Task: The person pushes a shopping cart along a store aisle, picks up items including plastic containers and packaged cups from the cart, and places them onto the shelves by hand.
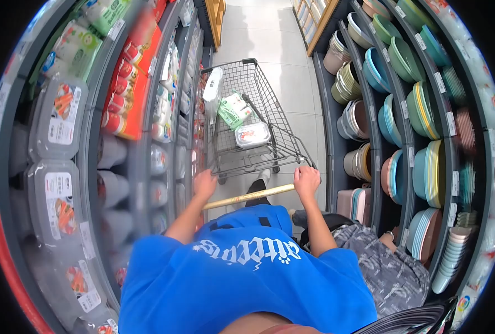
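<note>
A wire shopping cart (278, 119) stands in front of me, turned slightly aslant in the aisle. My left hand (204, 185) is wrapped round the left end of its yellowish push handle (248, 196). At the other end of the handle, my right hand (306, 179) has its fingers closed round the bar. Inside the cart lie a clear plastic container (253, 135) with a picture label, a green and white package (234, 110), and a tall white package (213, 86) leaning on the left side.
Left shelves hold stacked clear containers (61, 203) and red-boxed goods (120, 100). Right shelves carry nested plastic basins (424, 111) and bowls (453, 253). Close at my right is another person in a patterned grey garment (378, 259). Pale floor tiles (270, 39) run ahead between wooden-edged shelves.
</note>
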Available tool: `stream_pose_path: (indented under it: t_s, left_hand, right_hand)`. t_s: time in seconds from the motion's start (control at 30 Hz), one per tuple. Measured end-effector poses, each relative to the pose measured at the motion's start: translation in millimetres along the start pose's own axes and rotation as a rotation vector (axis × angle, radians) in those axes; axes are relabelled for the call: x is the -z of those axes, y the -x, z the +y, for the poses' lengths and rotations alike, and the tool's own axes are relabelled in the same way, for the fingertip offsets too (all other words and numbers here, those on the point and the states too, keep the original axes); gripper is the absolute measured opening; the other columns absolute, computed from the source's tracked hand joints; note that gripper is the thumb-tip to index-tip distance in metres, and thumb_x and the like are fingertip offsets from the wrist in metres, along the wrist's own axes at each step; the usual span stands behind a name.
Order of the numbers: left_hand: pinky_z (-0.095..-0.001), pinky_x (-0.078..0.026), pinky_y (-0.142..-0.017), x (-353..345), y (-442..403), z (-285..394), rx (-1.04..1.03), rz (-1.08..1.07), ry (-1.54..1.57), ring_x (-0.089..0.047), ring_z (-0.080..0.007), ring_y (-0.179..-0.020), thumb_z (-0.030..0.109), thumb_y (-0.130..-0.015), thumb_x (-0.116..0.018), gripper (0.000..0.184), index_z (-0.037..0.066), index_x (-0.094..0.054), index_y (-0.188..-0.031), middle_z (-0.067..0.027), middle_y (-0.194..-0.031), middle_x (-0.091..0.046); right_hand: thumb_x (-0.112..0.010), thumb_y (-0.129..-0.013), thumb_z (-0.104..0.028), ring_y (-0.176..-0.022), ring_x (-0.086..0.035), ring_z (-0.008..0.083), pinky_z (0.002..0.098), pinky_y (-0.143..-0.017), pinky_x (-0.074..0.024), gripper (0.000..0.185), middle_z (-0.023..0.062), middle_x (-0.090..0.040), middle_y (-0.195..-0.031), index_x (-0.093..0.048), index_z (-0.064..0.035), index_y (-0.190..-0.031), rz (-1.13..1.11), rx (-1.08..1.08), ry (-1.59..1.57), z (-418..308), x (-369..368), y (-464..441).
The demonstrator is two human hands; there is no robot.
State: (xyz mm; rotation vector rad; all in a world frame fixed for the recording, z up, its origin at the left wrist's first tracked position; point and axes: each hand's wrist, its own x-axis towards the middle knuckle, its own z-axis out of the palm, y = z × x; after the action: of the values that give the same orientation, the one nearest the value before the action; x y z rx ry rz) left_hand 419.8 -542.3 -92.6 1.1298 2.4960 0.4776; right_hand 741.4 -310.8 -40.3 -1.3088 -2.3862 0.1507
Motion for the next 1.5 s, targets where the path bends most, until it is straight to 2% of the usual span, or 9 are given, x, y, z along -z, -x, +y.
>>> stream_pose_path:
  t_s: [0.23,0.63,0.67,0.77,0.8,1.03,1.17,1.2,1.5]
  left_hand:
    - [-0.0509,-0.046,-0.091,-11,46,-31,-0.077,0.056,0.019,-0.061,-0.0365,-0.107,0.031,-0.091,-0.064,0.033,0.004,-0.064,-0.109,-0.0165,-0.11,-0.067]
    - [-0.0505,-0.047,-0.088,-1,95,-68,-0.068,0.031,-0.044,-0.062,-0.034,-0.106,0.033,-0.094,-0.063,0.031,0.008,-0.065,-0.113,-0.0145,-0.11,-0.067]
    - [-0.0505,-0.047,-0.088,-2,98,-71,-0.064,0.026,-0.044,-0.062,-0.0339,-0.106,0.033,-0.094,-0.063,0.031,0.008,-0.065,-0.113,-0.0143,-0.11,-0.067]
    - [-0.0504,-0.047,-0.088,-2,101,-84,-0.071,0.041,-0.059,-0.063,-0.0338,-0.106,0.033,-0.093,-0.063,0.033,0.009,-0.065,-0.115,-0.0136,-0.11,-0.068]
    - [-0.0504,-0.048,-0.088,-3,103,-87,-0.076,0.049,-0.061,-0.063,-0.0339,-0.106,0.034,-0.092,-0.064,0.034,0.009,-0.065,-0.116,-0.0134,-0.109,-0.068]
    - [-0.0498,-0.047,-0.09,-8,115,-106,-0.08,0.035,-0.043,-0.063,-0.0339,-0.106,0.032,-0.09,-0.065,0.034,0.01,-0.066,-0.117,-0.0127,-0.11,-0.069]
    - [-0.0509,-0.047,-0.089,-6,126,-108,-0.069,0.028,-0.045,-0.063,-0.0343,-0.106,0.031,-0.091,-0.064,0.031,0.01,-0.065,-0.114,-0.0125,-0.109,-0.069]
    - [-0.0517,-0.047,-0.089,-5,128,-108,-0.073,0.023,-0.042,-0.062,-0.0343,-0.107,0.031,-0.092,-0.063,0.029,0.009,-0.065,-0.111,-0.0125,-0.11,-0.069]
    - [-0.05,-0.046,-0.095,11,131,-94,-0.1,0.012,-0.033,-0.062,-0.0342,-0.114,0.054,-0.09,-0.063,0.055,0.011,-0.065,-0.125,-0.0138,-0.12,-0.068]
  right_hand:
    - [-0.065,-0.087,-0.025,-0.081,-0.066,0.0298,0.0422,-0.082,-0.0442,0.022,0.0107,-0.07,-0.08,-0.071,-0.0075,-0.075,-0.022,-0.087,0.098,-25,3,59]
    - [-0.06,-0.088,-0.033,-0.085,-0.071,0.0364,0.0475,-0.083,-0.0531,0.029,0.0152,-0.073,-0.083,-0.076,-0.0094,-0.084,-0.455,-0.278,0.156,-73,18,127]
    - [-0.061,-0.089,-0.034,-0.091,-0.07,0.0379,0.0479,-0.086,-0.0535,0.033,0.0162,-0.074,-0.093,-0.071,-0.0087,-0.108,-0.607,-0.283,0.145,-75,23,125]
    - [-0.062,-0.09,-0.035,-0.098,-0.069,0.0397,0.0498,-0.085,-0.0537,0.051,0.0171,-0.072,-0.106,-0.055,-0.0072,-0.133,-0.399,-0.245,0.103,-80,7,141]
    - [-0.064,-0.09,-0.035,-0.104,-0.067,0.0419,0.0522,-0.086,-0.0533,0.066,0.0218,-0.07,-0.113,-0.04,-0.0059,-0.144,-0.434,-0.223,0.096,-83,9,141]
    - [-0.065,-0.09,-0.037,-0.109,-0.065,0.0448,0.0519,-0.092,-0.0526,0.06,0.031,-0.067,-0.114,-0.049,-0.0016,-0.135,-0.823,-0.238,0.086,-80,-15,141]
    - [-0.066,-0.089,-0.033,-0.082,-0.074,0.0391,0.048,-0.082,-0.0575,0.046,0.0269,-0.073,-0.093,-0.062,0.0081,-0.108,-0.936,-0.317,-0.072,-67,-48,138]
    - [-0.066,-0.089,-0.03,-0.066,-0.074,0.0339,0.0441,-0.071,-0.0598,0.042,0.024,-0.073,-0.084,-0.064,0.0102,-0.099,-0.883,-0.28,-0.097,-67,-54,139]
    - [-0.068,-0.09,-0.024,-0.063,-0.074,0.0302,0.0381,-0.055,-0.0594,0.034,0.0241,-0.072,-0.086,-0.064,0.0094,-0.097,-0.821,-0.313,-0.232,-47,-72,134]
